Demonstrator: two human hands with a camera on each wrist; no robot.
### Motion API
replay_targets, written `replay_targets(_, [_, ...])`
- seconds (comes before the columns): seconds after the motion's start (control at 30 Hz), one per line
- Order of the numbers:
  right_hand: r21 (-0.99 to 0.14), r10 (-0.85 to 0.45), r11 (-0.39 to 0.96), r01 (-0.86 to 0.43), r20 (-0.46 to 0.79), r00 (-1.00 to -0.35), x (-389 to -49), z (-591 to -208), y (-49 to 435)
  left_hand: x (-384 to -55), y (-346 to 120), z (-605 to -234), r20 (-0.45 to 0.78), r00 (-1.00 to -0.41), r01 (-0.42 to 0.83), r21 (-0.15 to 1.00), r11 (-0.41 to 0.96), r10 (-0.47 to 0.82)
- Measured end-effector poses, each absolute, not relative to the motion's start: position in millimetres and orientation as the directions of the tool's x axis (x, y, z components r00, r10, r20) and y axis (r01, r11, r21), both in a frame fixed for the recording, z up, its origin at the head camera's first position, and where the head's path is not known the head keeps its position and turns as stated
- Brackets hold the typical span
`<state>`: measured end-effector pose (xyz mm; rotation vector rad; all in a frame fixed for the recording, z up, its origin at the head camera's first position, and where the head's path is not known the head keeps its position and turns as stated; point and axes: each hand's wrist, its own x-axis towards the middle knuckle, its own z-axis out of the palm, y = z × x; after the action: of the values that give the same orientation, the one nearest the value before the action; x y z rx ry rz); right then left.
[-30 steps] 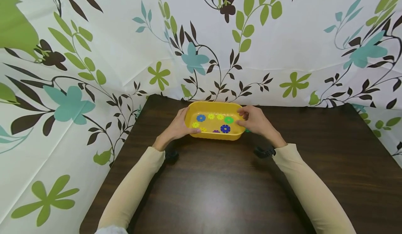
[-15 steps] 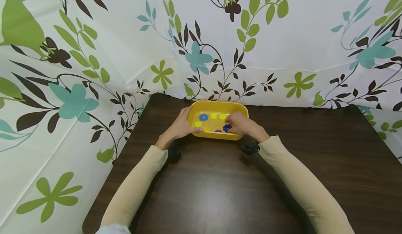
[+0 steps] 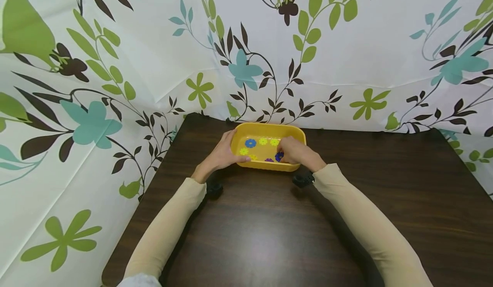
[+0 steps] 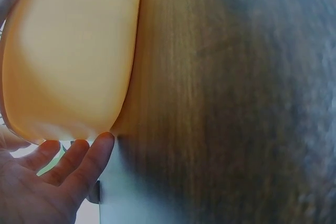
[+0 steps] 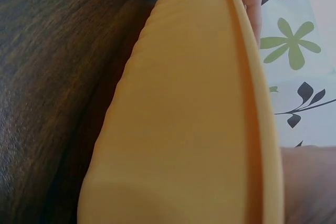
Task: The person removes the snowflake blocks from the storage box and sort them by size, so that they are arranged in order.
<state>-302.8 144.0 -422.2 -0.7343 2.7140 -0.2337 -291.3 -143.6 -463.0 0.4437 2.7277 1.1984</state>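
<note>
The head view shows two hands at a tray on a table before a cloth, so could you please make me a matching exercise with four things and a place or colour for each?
Things:
1. Left hand
2. Right hand
3. Table
4. Cloth

Places and colours:
A. White, printed with leaves and flowers
B. Reaching into the tray
C. Dark brown
D. At the tray's left end, thumb over the rim

Right pairs: 1-D, 2-B, 3-C, 4-A.

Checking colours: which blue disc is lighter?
The light blue disc in the left half of the tray; the dark blue disc is by the right hand.
</note>
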Motion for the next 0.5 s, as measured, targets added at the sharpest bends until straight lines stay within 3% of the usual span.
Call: replay_targets(0.5, [-0.283, -0.484, 0.868, -0.407, -0.304, -0.82, -310.6, -425.2, 140.9, -292.9, -143.9, -465.8, 0.011, -0.947, 0.222, 0.746, 0.627, 0.322])
